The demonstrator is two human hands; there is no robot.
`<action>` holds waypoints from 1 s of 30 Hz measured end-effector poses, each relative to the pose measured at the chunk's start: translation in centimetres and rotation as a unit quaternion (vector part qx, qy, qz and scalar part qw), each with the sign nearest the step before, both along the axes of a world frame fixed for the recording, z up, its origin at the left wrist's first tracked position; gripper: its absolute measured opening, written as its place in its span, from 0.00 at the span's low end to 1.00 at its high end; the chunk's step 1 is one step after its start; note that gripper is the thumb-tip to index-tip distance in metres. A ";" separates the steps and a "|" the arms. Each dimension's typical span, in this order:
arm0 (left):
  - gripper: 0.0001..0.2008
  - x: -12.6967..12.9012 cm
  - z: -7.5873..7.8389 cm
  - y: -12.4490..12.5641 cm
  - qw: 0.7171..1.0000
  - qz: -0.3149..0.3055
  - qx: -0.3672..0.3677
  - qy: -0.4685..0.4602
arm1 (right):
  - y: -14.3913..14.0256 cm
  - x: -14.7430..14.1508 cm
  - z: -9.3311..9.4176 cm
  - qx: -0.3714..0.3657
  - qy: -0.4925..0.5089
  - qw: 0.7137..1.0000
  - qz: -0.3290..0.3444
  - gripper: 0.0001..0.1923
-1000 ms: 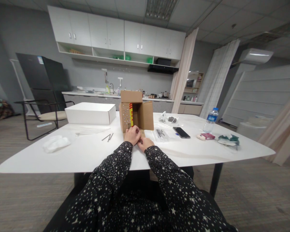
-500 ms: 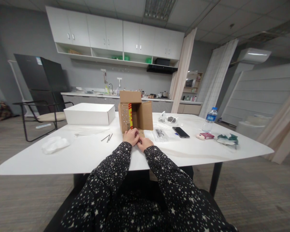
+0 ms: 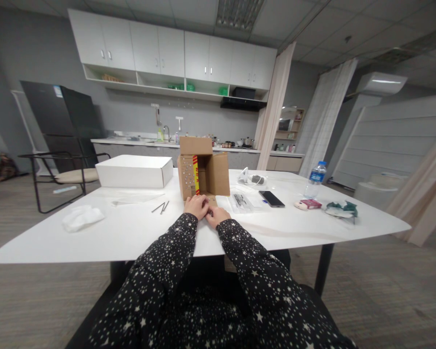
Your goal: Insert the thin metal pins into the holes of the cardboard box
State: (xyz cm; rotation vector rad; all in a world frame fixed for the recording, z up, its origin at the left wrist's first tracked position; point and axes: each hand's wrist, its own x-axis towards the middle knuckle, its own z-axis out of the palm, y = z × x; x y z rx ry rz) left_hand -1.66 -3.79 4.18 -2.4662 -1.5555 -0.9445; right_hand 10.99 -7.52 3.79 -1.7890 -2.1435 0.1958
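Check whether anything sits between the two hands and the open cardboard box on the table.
Nothing visible does. The left hand and right hand rest together at the near bottom flap of the cardboard box, seemingly already touching it. The thin metal pieces lie apart to the left; the clear packet lies to the right.

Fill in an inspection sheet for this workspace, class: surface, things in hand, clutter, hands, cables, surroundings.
Surface: white table, bare near its front edge.
Things in hand: open cardboard box lying on its side, near flap flat on the table.
Clutter: white box, crumpled white bag, thin metal sticks, phone, water bottle, pink case, green cloth.
Hands: left hand and right hand together on the flap; grip too small to tell.
Cables: white cable behind the phone.
Surroundings: kitchen counter, cupboards, chair, curtains.
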 end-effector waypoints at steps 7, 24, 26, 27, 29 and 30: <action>0.08 0.0 0.0 -0.1 1.000 0.002 -0.006 0.003 | -0.1 -0.1 0.1 0.004 -0.002 1.000 -0.005 0.16; 0.09 -0.3 0.3 -0.6 0.999 0.001 -0.030 0.045 | -0.4 0.3 0.2 0.016 0.004 1.000 0.004 0.16; 0.08 -0.4 0.2 -0.5 0.998 0.005 -0.028 0.048 | -0.4 0.3 0.2 0.016 0.007 1.000 0.006 0.16; 0.08 -0.4 0.1 -0.5 0.998 0.006 -0.027 0.050 | -0.4 0.3 0.2 0.018 0.009 1.000 0.010 0.16; 0.08 -0.5 0.0 -0.4 0.998 0.008 -0.027 0.051 | -0.3 0.3 0.2 0.017 0.010 1.000 0.008 0.16; 0.08 -0.6 -0.1 -0.4 0.998 0.009 -0.027 0.050 | -0.2 0.3 0.2 0.015 0.009 1.000 0.003 0.15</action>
